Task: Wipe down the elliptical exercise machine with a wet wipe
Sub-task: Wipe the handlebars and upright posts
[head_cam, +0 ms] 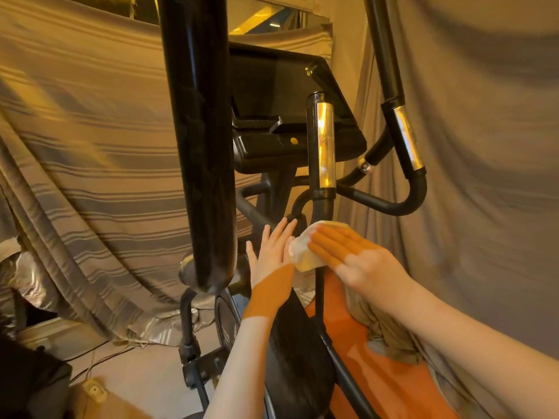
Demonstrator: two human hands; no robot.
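Observation:
The black elliptical machine (320, 146) fills the middle of the view, with a dark console screen (272, 83) at the top and chrome-banded handlebars. A crumpled white wet wipe (302, 252) lies against the lower stem of the centre handlebar. My right hand (354, 255) presses the wipe to the bar with straight fingers laid flat over it. My left hand (273, 249) is open with fingers spread and straight, its fingertips close to the bar just left of the wipe. Part of the wipe is hidden under my right fingers.
A thick black upright arm (202, 140) stands close in front on the left. An orange body panel (372, 367) with a bunched cloth (387, 331) on it lies below my right arm. Striped drapes (90, 176) hang behind and to the right. Cables (99, 358) run over the floor at lower left.

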